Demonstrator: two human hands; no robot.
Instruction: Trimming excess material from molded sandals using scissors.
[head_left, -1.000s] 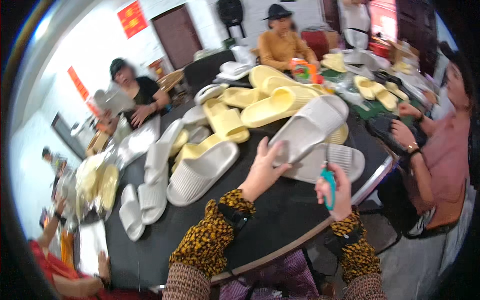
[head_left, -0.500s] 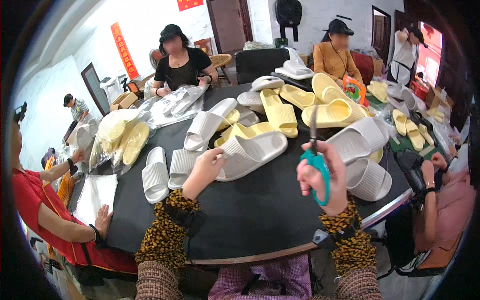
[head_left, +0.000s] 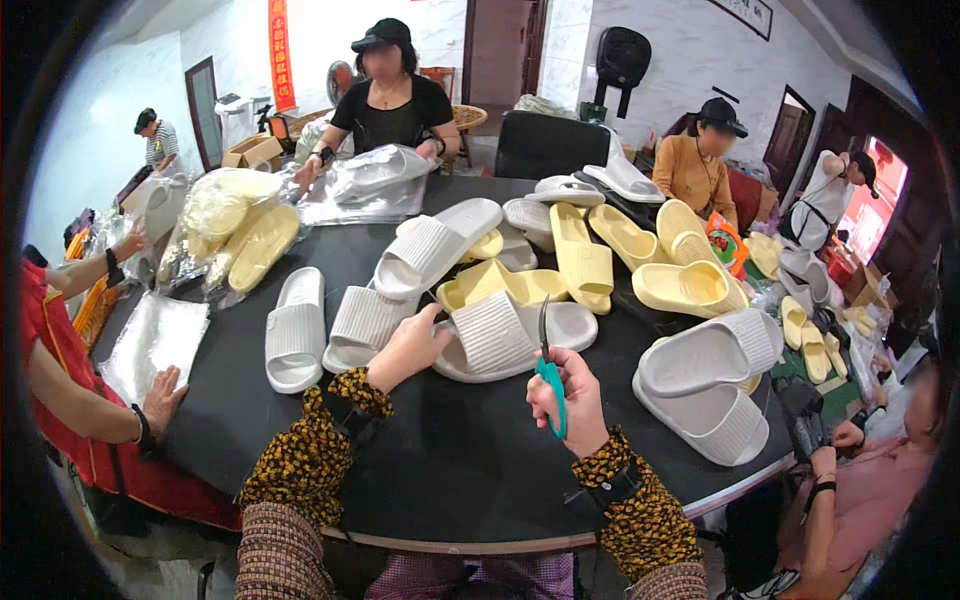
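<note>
A light grey slipper [head_left: 494, 333] with a ribbed strap lies on the dark table in front of me. My left hand [head_left: 408, 350] is beside its left end, thumb and fingertips drawn together; whether they pinch the slipper's edge or something thin cannot be made out. In my right hand [head_left: 572, 395] are teal-handled scissors [head_left: 549, 385], held upright with the dark blades pointing up in front of the slipper's right part. Two more grey slippers, one standing apart [head_left: 296, 330] and one closer [head_left: 366, 328], lie left of my left hand. Yellow slippers [head_left: 505, 287] lie just behind.
Piled grey and yellow slippers stretch across the table [head_left: 440, 470]. Bagged slippers [head_left: 240, 235] are at left, near a stack of clear bags [head_left: 155, 340] under a co-worker's hand. Across the table a person in black handles a bagged grey slipper [head_left: 385, 172]. Other people sit at right.
My right hand has brought the scissors leftward, closer to the grey slipper and my left hand. My view has shifted. Across the table, the person in black has moved the bagged slipper.
</note>
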